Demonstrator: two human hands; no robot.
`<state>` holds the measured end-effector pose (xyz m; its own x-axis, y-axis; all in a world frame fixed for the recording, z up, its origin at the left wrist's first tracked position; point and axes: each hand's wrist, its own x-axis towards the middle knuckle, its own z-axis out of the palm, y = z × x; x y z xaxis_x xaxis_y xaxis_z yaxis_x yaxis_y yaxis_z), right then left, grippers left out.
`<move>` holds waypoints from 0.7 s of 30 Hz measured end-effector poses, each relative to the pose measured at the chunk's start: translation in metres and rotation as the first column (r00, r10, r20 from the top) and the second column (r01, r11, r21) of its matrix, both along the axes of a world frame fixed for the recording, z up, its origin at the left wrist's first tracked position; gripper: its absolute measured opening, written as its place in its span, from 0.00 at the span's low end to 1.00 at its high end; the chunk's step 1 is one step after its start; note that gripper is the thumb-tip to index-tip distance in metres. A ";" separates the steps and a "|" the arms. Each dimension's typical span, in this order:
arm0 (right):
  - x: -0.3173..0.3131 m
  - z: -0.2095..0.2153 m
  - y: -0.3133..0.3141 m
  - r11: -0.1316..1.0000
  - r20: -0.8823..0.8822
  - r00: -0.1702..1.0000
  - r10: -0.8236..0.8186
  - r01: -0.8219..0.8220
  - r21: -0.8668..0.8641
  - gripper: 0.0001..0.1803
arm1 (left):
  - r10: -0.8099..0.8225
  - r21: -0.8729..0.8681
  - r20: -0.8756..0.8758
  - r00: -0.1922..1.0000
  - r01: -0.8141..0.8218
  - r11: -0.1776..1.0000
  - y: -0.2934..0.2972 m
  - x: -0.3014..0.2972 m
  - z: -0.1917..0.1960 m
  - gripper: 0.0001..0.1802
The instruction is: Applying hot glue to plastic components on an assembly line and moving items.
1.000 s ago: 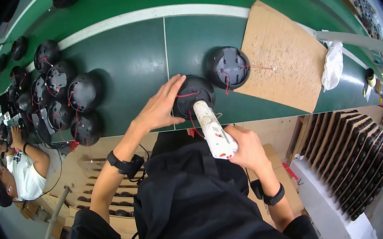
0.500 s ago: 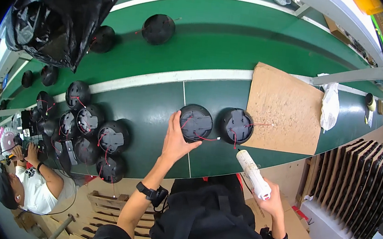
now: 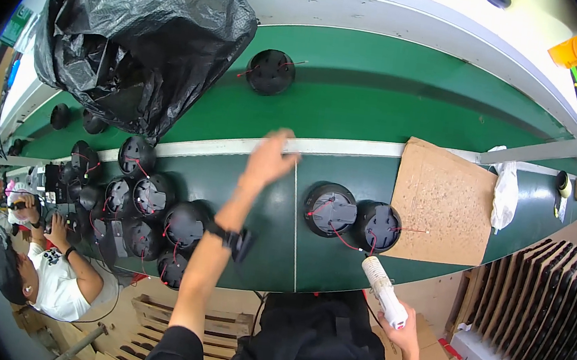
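My left hand (image 3: 272,158) is over the bench near the white rail, blurred by motion. Its thumb stands apart from the fingers, and nothing shows in it. My right hand (image 3: 403,327) grips a white handheld tool (image 3: 382,284) with a cylindrical barrel and dark tip; its exact kind is unclear. Just beyond the tip lies a round black housing (image 3: 378,227) with red wires, close against the cardboard sheet. Left of it sits another round black housing (image 3: 331,210), a grey part inside and a red wire trailing right. Neither housing is touched by my left hand.
Several black housings (image 3: 153,195) crowd the bench's left side. One housing (image 3: 270,73) rests on the green belt (image 3: 382,105) beside a black plastic bag (image 3: 149,29). A cardboard sheet (image 3: 442,205) lies right. A co-worker (image 3: 67,283) sits far left; racked black parts (image 3: 536,315) stand right.
My left hand has let go of the left housing and moved up and left toward the rail. That housing now sits closer to the right one. The whole view has shifted.
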<state>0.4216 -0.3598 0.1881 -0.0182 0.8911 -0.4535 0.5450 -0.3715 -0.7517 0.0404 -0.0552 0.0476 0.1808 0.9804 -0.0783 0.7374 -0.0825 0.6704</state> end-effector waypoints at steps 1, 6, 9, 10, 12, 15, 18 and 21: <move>-0.001 0.001 0.001 1.000 -0.002 1.000 0.024 -0.024 0.013 0.17 | 0.158 0.157 -0.006 0.987 -0.155 0.975 0.029 -0.015 -0.008 0.31; -0.005 0.011 -0.006 0.999 -0.020 1.000 0.001 0.000 0.050 0.16 | 0.365 0.201 -0.269 0.891 -0.319 0.926 0.124 -0.055 -0.014 0.30; -0.009 0.015 -0.008 0.998 -0.021 1.000 -0.023 0.024 0.060 0.15 | 0.281 0.204 -0.291 0.914 -0.228 0.952 0.123 -0.068 -0.018 0.24; -0.010 0.016 -0.008 0.998 -0.020 0.999 -0.031 0.032 0.053 0.15 | 0.210 0.210 -0.284 0.936 -0.153 0.966 0.117 -0.069 -0.017 0.22; -0.008 0.015 -0.007 0.996 0.006 1.000 0.024 -0.024 0.080 0.16 | 0.200 0.236 -0.250 0.947 -0.141 0.962 0.083 -0.065 -0.013 0.20; -0.008 0.012 -0.001 0.977 -0.031 0.997 0.076 -0.068 0.200 0.16 | 0.166 0.207 -0.191 0.967 -0.125 0.970 -0.008 -0.046 0.013 0.18; -0.004 0.002 0.004 0.963 0.005 0.982 0.190 -0.187 0.191 0.20 | 0.120 -0.033 -0.168 0.978 -0.127 0.991 -0.121 -0.029 0.027 0.16; -0.015 -0.003 0.021 0.960 -0.051 0.973 0.227 -0.215 0.179 0.18 | 0.142 -0.245 -0.037 0.989 -0.146 0.958 -0.211 0.009 0.017 0.15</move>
